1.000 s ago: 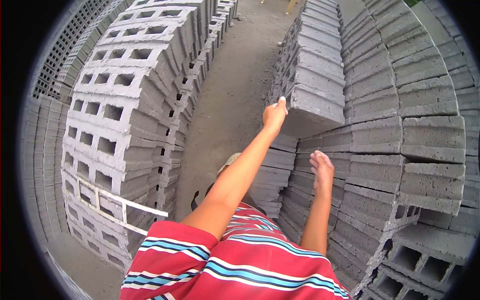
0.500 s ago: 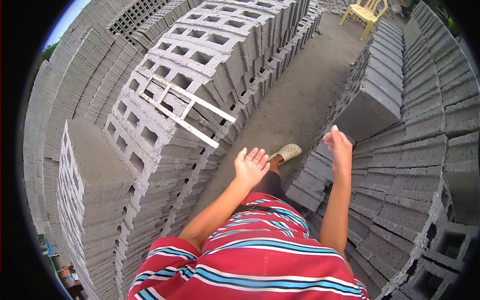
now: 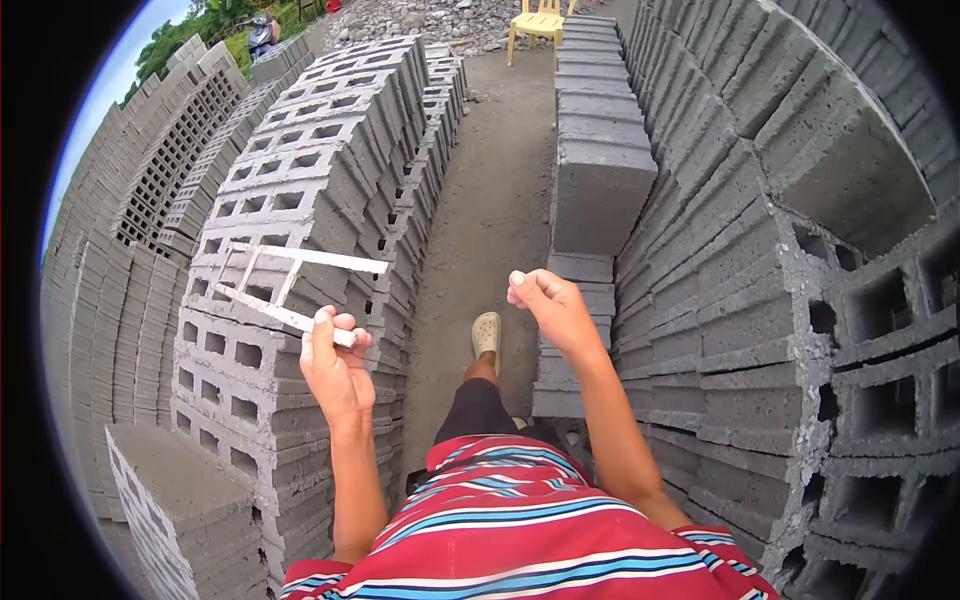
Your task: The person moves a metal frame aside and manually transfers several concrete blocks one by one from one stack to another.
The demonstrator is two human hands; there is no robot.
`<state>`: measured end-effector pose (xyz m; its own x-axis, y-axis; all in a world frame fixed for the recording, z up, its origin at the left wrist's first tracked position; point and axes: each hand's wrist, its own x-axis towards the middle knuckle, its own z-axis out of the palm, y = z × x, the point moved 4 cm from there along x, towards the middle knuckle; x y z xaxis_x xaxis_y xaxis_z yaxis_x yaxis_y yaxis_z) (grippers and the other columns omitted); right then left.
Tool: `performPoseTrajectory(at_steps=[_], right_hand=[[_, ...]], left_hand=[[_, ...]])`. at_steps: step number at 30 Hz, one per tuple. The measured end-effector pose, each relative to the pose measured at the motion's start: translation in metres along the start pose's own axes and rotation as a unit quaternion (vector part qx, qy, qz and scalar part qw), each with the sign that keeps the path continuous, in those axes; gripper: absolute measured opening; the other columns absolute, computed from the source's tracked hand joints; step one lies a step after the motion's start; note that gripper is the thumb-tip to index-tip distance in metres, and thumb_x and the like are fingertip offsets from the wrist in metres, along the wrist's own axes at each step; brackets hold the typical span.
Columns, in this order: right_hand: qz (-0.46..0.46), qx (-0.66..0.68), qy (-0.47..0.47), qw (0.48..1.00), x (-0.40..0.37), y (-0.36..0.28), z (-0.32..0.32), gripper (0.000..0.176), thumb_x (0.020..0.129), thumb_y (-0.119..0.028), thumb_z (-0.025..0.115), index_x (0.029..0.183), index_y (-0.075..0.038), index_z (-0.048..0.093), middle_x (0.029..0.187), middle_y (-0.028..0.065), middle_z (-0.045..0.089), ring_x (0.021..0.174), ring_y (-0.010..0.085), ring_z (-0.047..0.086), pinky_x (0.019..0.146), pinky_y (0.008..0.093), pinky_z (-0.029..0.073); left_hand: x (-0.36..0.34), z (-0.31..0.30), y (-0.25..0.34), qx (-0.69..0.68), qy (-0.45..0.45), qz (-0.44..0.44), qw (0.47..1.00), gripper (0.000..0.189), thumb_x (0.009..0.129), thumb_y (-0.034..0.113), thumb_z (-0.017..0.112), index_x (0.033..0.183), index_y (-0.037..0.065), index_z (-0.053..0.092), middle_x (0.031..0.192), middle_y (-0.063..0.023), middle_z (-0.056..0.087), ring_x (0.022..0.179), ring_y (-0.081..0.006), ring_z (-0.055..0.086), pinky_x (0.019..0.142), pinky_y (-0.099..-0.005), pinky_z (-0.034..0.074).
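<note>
My left hand (image 3: pixel 338 368) is closed around the near end of a white ladder-shaped frame (image 3: pixel 290 285), the thumb over one rail and the fingers behind it. Two long rails joined by short crossbars make up the frame, and its far end rests on a stack of hollow concrete blocks (image 3: pixel 265 202). Over the dirt path, my right hand (image 3: pixel 556 308) is raised with its fingers curled in and the thumb against them. Nothing shows in it.
On the right a low row of blocks (image 3: pixel 603 200) runs beside a taller block wall (image 3: pixel 700 270). The dirt path (image 3: pixel 480 200) leads forward between the stacks. A yellow plastic chair (image 3: pixel 537 25) stands at its far end, near a stone pile (image 3: pixel 425 22).
My view has turned right and lifted along the path. My left hand has gone from open to gripping the frame's end. My right hand's fingers have curled in.
</note>
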<state>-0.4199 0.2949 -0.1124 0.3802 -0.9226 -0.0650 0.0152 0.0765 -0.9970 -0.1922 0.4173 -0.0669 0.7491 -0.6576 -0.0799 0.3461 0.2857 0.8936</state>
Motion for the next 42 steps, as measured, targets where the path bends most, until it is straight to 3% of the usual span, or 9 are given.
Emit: performPoseTrajectory(at_steps=[7, 12, 20, 21, 22, 25, 28, 36, 42], right_hand=[[0.067, -0.06, -0.033, 0.995, 0.034, -0.046, 0.003, 0.102, 0.072, -0.051, 0.066, 0.138, 0.003, 0.011, 0.136, 0.0257, 0.026, 0.124, 0.0312, 0.032, 0.096, 0.0346, 0.035], [0.174, 0.053, 0.022, 0.983, 0.087, -0.01, -0.017, 0.09, 0.071, -0.026, 0.063, 0.139, 0.002, 0.01, 0.131, 0.0213, 0.033, 0.12, 0.029, 0.038, 0.098, 0.0353, 0.032], [0.122, 0.137, 0.138, 0.973, 0.106, 0.043, -0.069, 0.091, 0.058, -0.011, 0.051, 0.139, 0.0, 0.012, 0.121, 0.0177, 0.04, 0.109, 0.0288, 0.045, 0.098, 0.0374, 0.032], [0.154, 0.08, 0.182, 0.968, 0.106, 0.041, -0.076, 0.094, 0.051, -0.012, 0.051, 0.138, 0.0, 0.017, 0.12, 0.0158, 0.041, 0.108, 0.028, 0.045, 0.099, 0.0369, 0.031], [0.157, 0.064, 0.196, 0.966, 0.102, 0.04, -0.081, 0.091, 0.052, -0.009, 0.05, 0.137, 0.0, 0.02, 0.12, 0.0148, 0.041, 0.109, 0.0274, 0.045, 0.099, 0.0362, 0.031], [0.149, 0.0, 0.228, 0.962, 0.079, 0.059, -0.099, 0.087, 0.049, -0.007, 0.05, 0.134, -0.001, 0.032, 0.118, 0.0114, 0.043, 0.111, 0.0235, 0.043, 0.098, 0.0321, 0.03], [0.166, -0.058, 0.209, 0.962, 0.086, 0.06, -0.08, 0.089, 0.048, -0.009, 0.052, 0.134, -0.002, 0.033, 0.116, 0.0098, 0.044, 0.111, 0.0206, 0.041, 0.097, 0.03, 0.03], [0.252, 0.086, 0.208, 0.941, 0.118, 0.079, -0.072, 0.082, 0.052, -0.014, 0.054, 0.132, -0.007, 0.039, 0.111, 0.0064, 0.048, 0.096, 0.0182, 0.046, 0.085, 0.0306, 0.04], [0.049, 0.006, 0.157, 0.986, 0.137, 0.058, -0.082, 0.08, 0.053, -0.014, 0.055, 0.13, 0.0, 0.039, 0.113, 0.0084, 0.048, 0.096, 0.0189, 0.048, 0.086, 0.0313, 0.04]], left_hand=[[-0.012, 0.114, -0.066, 0.18, -0.263, -0.002, 0.948, 0.017, 0.092, 0.017, 0.041, 0.097, 0.001, 0.048, 0.061, -0.0029, 0.05, 0.048, -0.0089, 0.047, 0.045, -0.0222, 0.039], [0.005, 0.163, -0.139, 0.219, -0.393, 0.067, 0.891, 0.017, 0.089, 0.012, 0.044, 0.098, -0.002, 0.047, 0.061, -0.0077, 0.055, 0.051, -0.0146, 0.053, 0.046, -0.0285, 0.041], [0.075, 0.179, -0.178, 0.221, -0.801, -0.02, 0.555, 0.057, 0.083, 0.042, 0.054, 0.112, -0.006, 0.047, 0.079, -0.0194, 0.063, 0.073, -0.0313, 0.062, 0.067, -0.0382, 0.049], [0.09, 0.174, -0.189, 0.287, -0.858, -0.161, 0.394, 0.069, 0.079, 0.053, 0.055, 0.118, -0.004, 0.047, 0.092, -0.0195, 0.062, 0.084, -0.031, 0.061, 0.077, -0.0357, 0.048], [0.109, 0.174, -0.199, 0.292, -0.853, -0.229, 0.368, 0.063, 0.08, 0.051, 0.055, 0.114, -0.002, 0.052, 0.1, -0.0175, 0.061, 0.087, -0.0253, 0.06, 0.077, -0.0326, 0.047], [0.161, 0.188, -0.268, 0.185, -0.577, -0.419, 0.676, 0.039, 0.089, 0.039, 0.048, 0.108, 0.005, 0.053, 0.093, -0.0041, 0.06, 0.081, -0.012, 0.056, 0.077, -0.0274, 0.044], [0.207, 0.234, -0.318, 0.134, -0.388, -0.387, 0.825, 0.047, 0.09, 0.045, 0.041, 0.114, 0.006, 0.049, 0.104, -0.0043, 0.058, 0.094, -0.0123, 0.051, 0.085, -0.0294, 0.037], [0.207, 0.297, -0.381, 0.054, -0.299, -0.46, 0.835, 0.069, 0.089, 0.053, 0.028, 0.126, -0.003, 0.039, 0.127, -0.0179, 0.046, 0.119, -0.0287, 0.039, 0.104, -0.0393, 0.02], [0.209, 0.307, -0.374, 0.02, -0.309, -0.462, 0.831, 0.071, 0.09, 0.053, 0.026, 0.124, -0.008, 0.04, 0.125, -0.0191, 0.047, 0.117, -0.0283, 0.04, 0.102, -0.035, 0.022]])
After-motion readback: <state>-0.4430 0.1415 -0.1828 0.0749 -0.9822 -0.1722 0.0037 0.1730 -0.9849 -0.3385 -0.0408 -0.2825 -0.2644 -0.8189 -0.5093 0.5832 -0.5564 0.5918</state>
